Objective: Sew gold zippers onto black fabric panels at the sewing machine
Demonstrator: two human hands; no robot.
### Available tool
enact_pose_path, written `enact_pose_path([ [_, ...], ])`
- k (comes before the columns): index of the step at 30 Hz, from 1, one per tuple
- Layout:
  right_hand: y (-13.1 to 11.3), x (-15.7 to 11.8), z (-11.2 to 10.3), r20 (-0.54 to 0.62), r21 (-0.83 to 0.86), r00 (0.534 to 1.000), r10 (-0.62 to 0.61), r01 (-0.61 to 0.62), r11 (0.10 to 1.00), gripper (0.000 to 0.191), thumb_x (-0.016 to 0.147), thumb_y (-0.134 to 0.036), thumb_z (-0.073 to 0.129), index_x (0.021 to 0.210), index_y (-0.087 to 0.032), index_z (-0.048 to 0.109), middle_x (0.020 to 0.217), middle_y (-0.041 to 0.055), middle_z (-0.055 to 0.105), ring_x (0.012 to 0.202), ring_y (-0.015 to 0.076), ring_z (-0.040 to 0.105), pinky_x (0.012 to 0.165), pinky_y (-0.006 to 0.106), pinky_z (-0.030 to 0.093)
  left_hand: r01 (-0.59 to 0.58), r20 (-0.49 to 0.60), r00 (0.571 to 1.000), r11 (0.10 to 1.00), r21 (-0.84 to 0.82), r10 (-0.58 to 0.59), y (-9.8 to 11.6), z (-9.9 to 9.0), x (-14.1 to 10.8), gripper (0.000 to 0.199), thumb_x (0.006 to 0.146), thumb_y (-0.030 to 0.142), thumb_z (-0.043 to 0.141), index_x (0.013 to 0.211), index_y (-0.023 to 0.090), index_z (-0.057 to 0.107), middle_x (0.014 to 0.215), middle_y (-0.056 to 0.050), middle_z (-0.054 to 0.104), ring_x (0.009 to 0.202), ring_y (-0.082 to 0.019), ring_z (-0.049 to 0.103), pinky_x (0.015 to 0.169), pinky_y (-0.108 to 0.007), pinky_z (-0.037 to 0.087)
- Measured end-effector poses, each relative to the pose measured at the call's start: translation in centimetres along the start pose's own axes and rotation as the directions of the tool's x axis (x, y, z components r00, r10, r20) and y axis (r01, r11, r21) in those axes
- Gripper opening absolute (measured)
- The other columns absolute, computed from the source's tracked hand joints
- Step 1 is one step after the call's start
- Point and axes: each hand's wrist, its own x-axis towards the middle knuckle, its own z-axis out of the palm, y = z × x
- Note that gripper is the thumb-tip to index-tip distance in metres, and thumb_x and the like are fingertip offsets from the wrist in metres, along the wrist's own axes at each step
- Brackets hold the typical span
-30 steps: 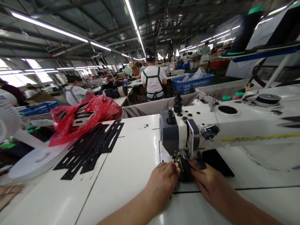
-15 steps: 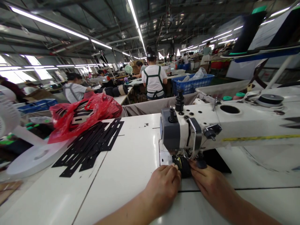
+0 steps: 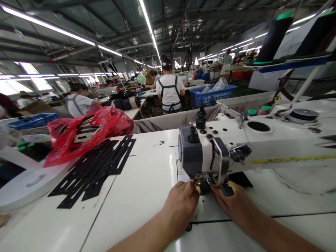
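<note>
Well left of sewing machine [image 3: 258,148]: red plastic bag [image 3: 110,120], black slotted strips [image 3: 96,168] heaped in front. Left of machine's needle area: left hand [image 3: 182,201], pinching edge of black piece [image 3: 206,188], itself under machine. Beneath machine: right hand [image 3: 235,199] against piece, partly hidden, cannot tell whether gripping. Under machine, farther right: black panel [image 3: 243,179].

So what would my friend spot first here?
Probably the bright red plastic bag on the left, just behind a pile of black strips. Next, the big white sewing machine on the right, with the left hand and right hand at a black piece below its head.
</note>
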Motion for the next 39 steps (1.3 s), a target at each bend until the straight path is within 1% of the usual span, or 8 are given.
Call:
enact_pose_path([
  [3, 0.1, 0.0, 0.0, 0.004, 0.010, 1.000, -0.003, 0.003, 1.000, 0.030, 0.085, -0.011, 0.034, 0.077, -0.016, 0.063, 0.067, 0.0056, 0.061, 0.058, 0.0142, 0.055, 0.056, 0.022, 0.043, 0.016, 0.052, 0.999, 1.000, -0.016, -0.015, -0.1, 0.0, -0.1, 0.014, 0.086, 0.011, 0.046, 0.092, 0.009, 0.058, 0.079, -0.009, 0.058, 0.067, -0.021, 0.055, 0.059, -0.034, 0.051],
  [5, 0.2, 0.0, 0.0, 0.011, 0.017, 1.000, -0.004, 0.004, 1.000, 0.030, 0.086, -0.012, 0.034, 0.078, -0.016, 0.063, 0.065, 0.0050, 0.060, 0.057, 0.0140, 0.054, 0.054, 0.022, 0.043, 0.029, 0.065, 0.997, 1.000, 0.012, -0.030, -0.1, 0.1, -0.1, 0.013, 0.086, 0.010, 0.045, 0.089, 0.010, 0.057, 0.078, -0.008, 0.057, 0.067, -0.020, 0.055, 0.059, -0.034, 0.051],
  [9, 0.5, 0.1, 0.2, 0.025, 0.018, 1.000, 0.005, -0.006, 1.000, 0.030, 0.084, -0.012, 0.035, 0.079, -0.017, 0.064, 0.070, 0.0053, 0.063, 0.060, 0.0147, 0.057, 0.056, 0.022, 0.044, 0.037, 0.062, 0.997, 0.998, 0.042, -0.039, -0.2, 0.4, -0.1, 0.014, 0.086, 0.009, 0.044, 0.083, 0.011, 0.057, 0.077, -0.007, 0.056, 0.065, -0.019, 0.054, 0.058, -0.033, 0.050],
  [16, 0.4, 0.1, 0.0, 0.036, -0.003, 0.999, 0.016, -0.016, 1.000, 0.031, 0.086, -0.013, 0.034, 0.076, -0.017, 0.063, 0.071, 0.0058, 0.064, 0.060, 0.0157, 0.058, 0.057, 0.024, 0.046, 0.025, 0.035, 0.999, 1.000, 0.004, -0.025, -0.3, 0.3, -0.2, 0.010, 0.085, 0.011, 0.048, 0.084, 0.012, 0.058, 0.077, -0.007, 0.057, 0.070, -0.020, 0.058, 0.063, -0.032, 0.053],
  [26, 1.0, -0.1, 0.4, 0.036, -0.003, 0.999, 0.011, -0.011, 1.000, 0.032, 0.087, -0.014, 0.034, 0.076, -0.016, 0.064, 0.068, 0.0062, 0.063, 0.058, 0.0153, 0.058, 0.056, 0.024, 0.046, 0.014, 0.076, 0.997, 0.999, 0.033, -0.017, -0.7, 0.6, -0.1, 0.004, 0.082, 0.009, 0.055, 0.082, 0.012, 0.057, 0.076, -0.006, 0.058, 0.068, -0.018, 0.058, 0.062, -0.031, 0.052],
  [31, 1.4, -0.8, 1.0, 0.048, -0.014, 0.998, 0.037, -0.036, 0.999, 0.029, 0.085, -0.014, 0.037, 0.080, -0.015, 0.065, 0.072, 0.0077, 0.065, 0.063, 0.0166, 0.060, 0.059, 0.026, 0.048, 0.023, 0.084, 0.996, 0.999, 0.041, -0.026, -0.7, 0.4, -0.1, 0.007, 0.084, 0.009, 0.052, 0.082, 0.012, 0.058, 0.077, -0.006, 0.058, 0.068, -0.018, 0.058, 0.063, -0.031, 0.052],
  [35, 1.6, -0.8, 1.0, 0.068, -0.009, 0.997, 0.044, -0.043, 0.999, 0.026, 0.084, -0.013, 0.039, 0.081, -0.015, 0.065, 0.077, 0.0081, 0.067, 0.069, 0.0176, 0.062, 0.063, 0.027, 0.050, 0.028, 0.096, 0.995, 0.999, 0.038, -0.031, -0.6, 0.1, 0.0, 0.009, 0.086, 0.010, 0.049, 0.084, 0.012, 0.058, 0.079, -0.005, 0.059, 0.068, -0.017, 0.057, 0.064, -0.030, 0.052],
  [39, 1.7, -0.8, 1.0, 0.085, -0.004, 0.995, 0.054, -0.054, 0.999, 0.026, 0.085, -0.013, 0.038, 0.082, -0.016, 0.063, 0.079, 0.0077, 0.067, 0.070, 0.0181, 0.063, 0.063, 0.028, 0.050, 0.029, 0.115, 0.993, 0.999, 0.037, -0.033, -0.6, -0.1, 0.0, 0.013, 0.088, 0.011, 0.046, 0.083, 0.012, 0.058, 0.079, -0.006, 0.058, 0.069, -0.018, 0.056, 0.064, -0.031, 0.051],
])
